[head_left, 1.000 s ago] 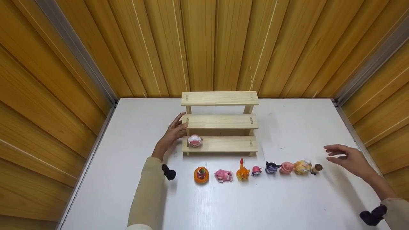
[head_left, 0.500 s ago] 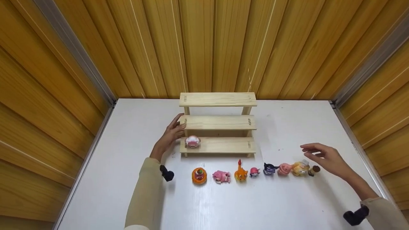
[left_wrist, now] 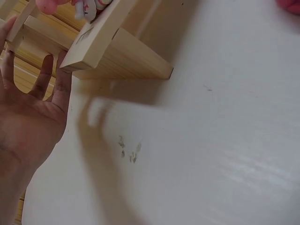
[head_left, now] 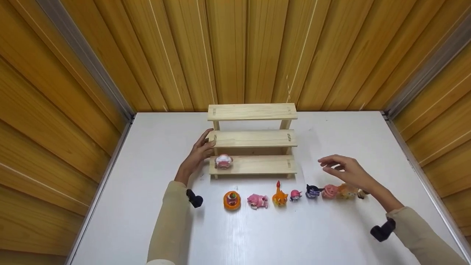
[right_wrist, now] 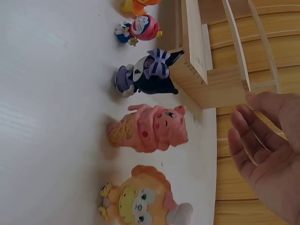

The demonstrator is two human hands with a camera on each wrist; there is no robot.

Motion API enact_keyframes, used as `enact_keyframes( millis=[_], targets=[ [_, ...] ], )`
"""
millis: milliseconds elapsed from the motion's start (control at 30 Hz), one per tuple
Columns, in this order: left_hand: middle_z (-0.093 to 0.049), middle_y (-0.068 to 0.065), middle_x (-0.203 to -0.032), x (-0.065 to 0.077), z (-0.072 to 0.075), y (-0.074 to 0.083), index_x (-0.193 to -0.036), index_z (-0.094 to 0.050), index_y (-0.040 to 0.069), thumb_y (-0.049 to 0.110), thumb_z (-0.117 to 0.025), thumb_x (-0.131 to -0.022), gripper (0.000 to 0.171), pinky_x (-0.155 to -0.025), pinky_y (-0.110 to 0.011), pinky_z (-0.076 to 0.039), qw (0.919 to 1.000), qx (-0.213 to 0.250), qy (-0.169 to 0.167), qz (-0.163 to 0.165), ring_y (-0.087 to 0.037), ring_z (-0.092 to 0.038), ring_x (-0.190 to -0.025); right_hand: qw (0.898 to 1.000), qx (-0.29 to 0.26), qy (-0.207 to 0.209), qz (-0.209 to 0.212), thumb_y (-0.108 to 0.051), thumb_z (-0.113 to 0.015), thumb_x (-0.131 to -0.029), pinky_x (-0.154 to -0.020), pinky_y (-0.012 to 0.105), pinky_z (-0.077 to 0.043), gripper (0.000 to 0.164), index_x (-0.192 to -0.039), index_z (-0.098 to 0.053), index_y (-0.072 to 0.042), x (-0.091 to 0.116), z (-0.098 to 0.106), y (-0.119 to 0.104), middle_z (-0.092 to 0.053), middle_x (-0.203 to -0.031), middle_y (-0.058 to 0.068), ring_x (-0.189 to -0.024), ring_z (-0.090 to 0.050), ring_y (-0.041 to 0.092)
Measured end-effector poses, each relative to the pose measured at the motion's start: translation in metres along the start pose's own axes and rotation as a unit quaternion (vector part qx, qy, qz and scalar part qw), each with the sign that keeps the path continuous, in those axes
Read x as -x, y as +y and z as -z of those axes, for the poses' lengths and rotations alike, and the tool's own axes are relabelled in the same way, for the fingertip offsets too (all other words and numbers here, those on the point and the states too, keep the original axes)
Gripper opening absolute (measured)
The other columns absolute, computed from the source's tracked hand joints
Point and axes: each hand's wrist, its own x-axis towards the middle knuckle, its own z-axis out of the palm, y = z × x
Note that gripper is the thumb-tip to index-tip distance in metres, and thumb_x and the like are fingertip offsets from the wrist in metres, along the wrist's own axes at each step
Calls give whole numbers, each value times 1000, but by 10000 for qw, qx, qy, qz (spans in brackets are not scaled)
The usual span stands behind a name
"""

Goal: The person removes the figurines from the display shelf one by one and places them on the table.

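My left hand [head_left: 198, 152] holds the left end of a three-tier wooden display shelf [head_left: 254, 139], its thumb at the middle board. In the left wrist view its fingers [left_wrist: 43, 77] reach along the shelf's side. A pink and white figurine [head_left: 223, 162] sits on the lowest board's left end. My right hand [head_left: 346, 169] hovers right of the shelf, over the right part of a row of figurines, fingers slightly bent and holding nothing. Beneath it are a pink ice-cream-cone figurine [right_wrist: 150, 129], a black-and-purple figurine [right_wrist: 147, 75] and an orange-maned figurine [right_wrist: 143, 199].
Further left along the row lie a small pink-hooded figurine [head_left: 295, 195], an orange figurine with a raised tail [head_left: 279, 198], a pink figurine [head_left: 257, 201] and an orange round figurine [head_left: 232, 201]. A brown-topped figurine [head_left: 361, 194] is partly hidden behind the right wrist. Wood-patterned walls [head_left: 228, 51] enclose the white table [head_left: 121, 221].
My right hand has moved left from beyond the row's right end to over the figurines. The left hand stays on the shelf, and the figurines keep their places.
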Motion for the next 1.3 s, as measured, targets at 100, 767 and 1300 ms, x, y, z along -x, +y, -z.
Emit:
enact_keyframes(
  millis=[100,767,1300],
  targets=[
    [-22,-15,-167,0,-1,-1,-159,-33,40,33,-59,-104,61,-114,-55,-40,9999,-10,91,56,-39,-43,-143,9997,-107,-197,69,-2,-65,-98,-80,20,-56,26,-123,-71,-6,-13,-6,-7,-74,-112,11,-96,-66,1],
    [-35,-16,-158,-3,-1,-2,-159,-34,36,31,-59,-103,62,-112,-52,-42,9999,-36,112,-75,-35,-48,-136,9828,-498,-1564,845,-3,-65,-98,-89,28,-58,30,-126,-63,10,-93,-62,-30,-70,-113,26,-101,-68,36],
    [-33,-16,-158,-2,-13,-4,-161,-30,37,33,-57,-104,63,-112,-54,-42,9999,-82,-86,-121,-37,-48,-138,9727,-1247,-1848,643,1,-67,-95,-98,42,-56,41,-132,-57,13,-134,-136,-59,-67,-117,31,-110,-66,44]
  ],
)
